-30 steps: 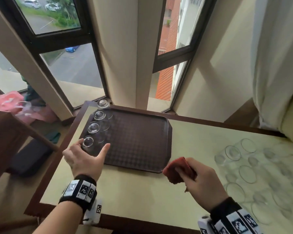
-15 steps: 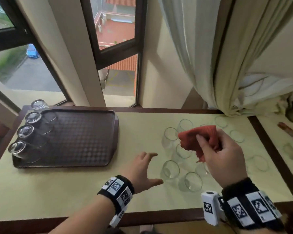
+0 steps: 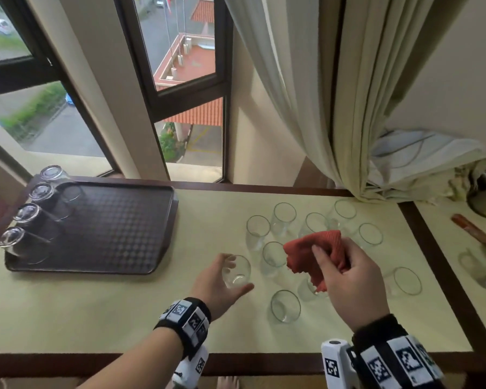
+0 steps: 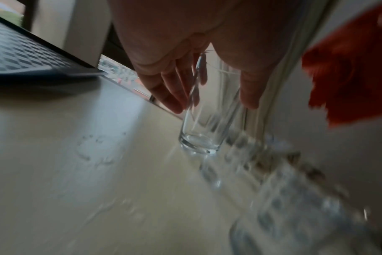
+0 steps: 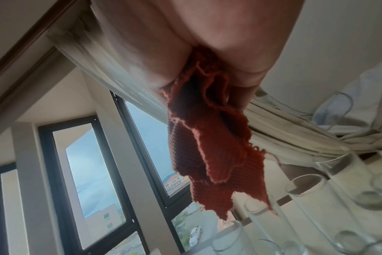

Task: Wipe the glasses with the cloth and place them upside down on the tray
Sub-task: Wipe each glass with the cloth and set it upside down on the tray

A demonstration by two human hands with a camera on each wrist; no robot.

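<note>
No readable txt; only b/w coded squares on wristbands [image 3: 186, 318], no letters/nos.

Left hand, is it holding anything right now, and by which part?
The left hand is closing round a clear glass, fingers and thumb on its upper side wall; base on the table. A firm grip cannot be told.
</note>
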